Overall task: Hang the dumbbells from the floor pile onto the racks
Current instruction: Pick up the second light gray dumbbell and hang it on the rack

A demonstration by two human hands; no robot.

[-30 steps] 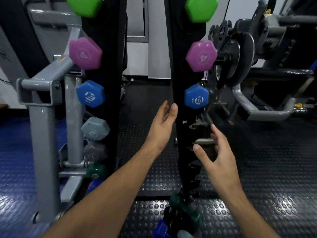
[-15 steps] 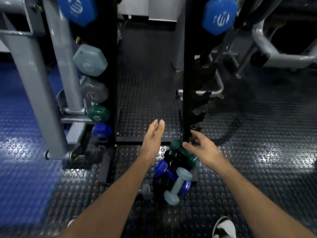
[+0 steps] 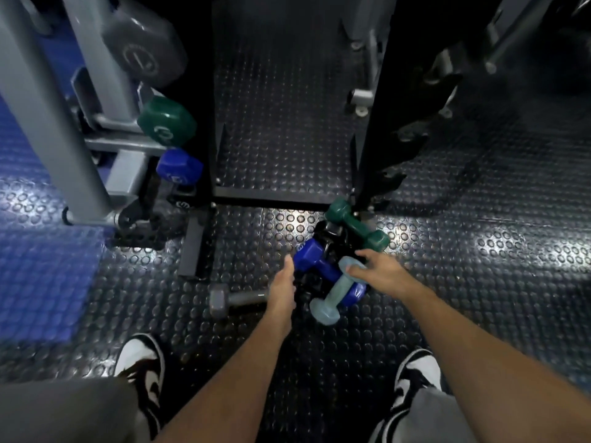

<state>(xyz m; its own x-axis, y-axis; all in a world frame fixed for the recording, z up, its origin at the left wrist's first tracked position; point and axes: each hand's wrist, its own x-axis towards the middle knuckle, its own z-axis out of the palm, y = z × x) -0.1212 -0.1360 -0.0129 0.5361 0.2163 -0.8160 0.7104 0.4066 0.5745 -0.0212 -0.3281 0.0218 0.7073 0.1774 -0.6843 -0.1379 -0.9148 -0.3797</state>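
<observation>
Bent down from the racks to the floor pile (image 3: pixel 339 266) by the right rack's foot (image 3: pixel 367 199). Right hand (image 3: pixel 380 271) now touching the pale blue dumbbell (image 3: pixel 335 290), fingers loose. Left hand (image 3: pixel 283 287) flat, holding nothing; ready to grab.

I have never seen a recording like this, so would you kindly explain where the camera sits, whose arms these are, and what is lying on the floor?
There is no machine here. The single picture comes from a camera worn on a person's head, looking down at their own bare arms and black-and-white shoes.

On the black studded rubber floor lies a pile of small dumbbells: a dark green dumbbell, a royal blue dumbbell, a pale blue-grey dumbbell and a grey metal dumbbell lying apart to the left.

The right hand rests on the pale dumbbell's upper end, with no closed grip yet. The left hand is open beside the blue one. The black rack stands behind the pile.
</observation>
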